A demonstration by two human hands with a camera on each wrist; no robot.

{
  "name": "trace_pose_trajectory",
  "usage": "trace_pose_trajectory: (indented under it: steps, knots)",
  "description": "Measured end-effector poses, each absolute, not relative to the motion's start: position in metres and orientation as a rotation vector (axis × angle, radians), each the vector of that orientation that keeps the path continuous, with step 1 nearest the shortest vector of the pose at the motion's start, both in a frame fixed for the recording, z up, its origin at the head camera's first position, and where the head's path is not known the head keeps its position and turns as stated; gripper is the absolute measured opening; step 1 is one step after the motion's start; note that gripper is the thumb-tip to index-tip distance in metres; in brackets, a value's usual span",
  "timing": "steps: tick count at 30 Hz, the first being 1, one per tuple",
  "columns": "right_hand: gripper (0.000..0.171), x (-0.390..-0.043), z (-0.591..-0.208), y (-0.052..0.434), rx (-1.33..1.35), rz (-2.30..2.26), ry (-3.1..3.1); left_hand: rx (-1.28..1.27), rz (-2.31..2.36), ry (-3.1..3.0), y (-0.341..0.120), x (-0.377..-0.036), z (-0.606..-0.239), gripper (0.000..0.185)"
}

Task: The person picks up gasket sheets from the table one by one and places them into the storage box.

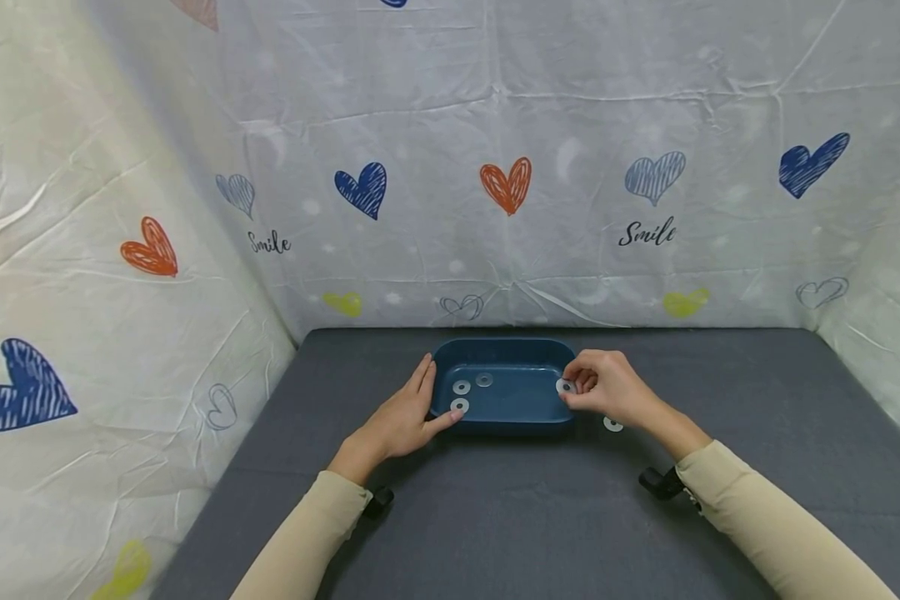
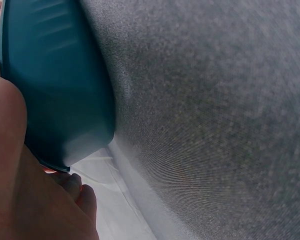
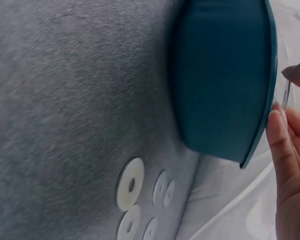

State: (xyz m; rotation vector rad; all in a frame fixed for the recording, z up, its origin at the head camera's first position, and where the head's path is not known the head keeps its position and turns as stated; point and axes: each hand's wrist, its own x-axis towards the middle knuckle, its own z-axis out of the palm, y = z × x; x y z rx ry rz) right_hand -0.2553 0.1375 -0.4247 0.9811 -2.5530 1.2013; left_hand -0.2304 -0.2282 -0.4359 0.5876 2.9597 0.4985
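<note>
A blue rectangular tray [image 1: 513, 427] stands on the grey cloth, with three flat metal washers inside it near its left end, among them one washer [image 1: 461, 387]. My left hand [image 1: 401, 418] holds the tray's left end, fingers along the outer side and thumb over the near rim. Over the right rim, my right hand [image 1: 607, 387] pinches a washer [image 1: 566, 386] between thumb and fingers. The right wrist view shows that washer [image 3: 287, 94] nearly edge-on beside the tray wall [image 3: 222, 75].
Several more washers lie on the cloth right of the tray, the nearest washer [image 3: 130, 184] largest in the right wrist view. From above, the right hand mostly covers them, leaving part of one washer [image 1: 612, 425] visible. A white curtain [image 1: 435, 242] with printed hearts hangs behind the table.
</note>
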Motion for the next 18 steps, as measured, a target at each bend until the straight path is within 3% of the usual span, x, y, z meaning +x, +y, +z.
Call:
trace_pose_trajectory:
  steps: [18]
  knots:
    - [0.013, -0.274, -0.418, 0.087, 1.083, 1.145, -2.554, 0.568, 0.471, 2.958, -0.228, -0.232, -0.437, 0.105]
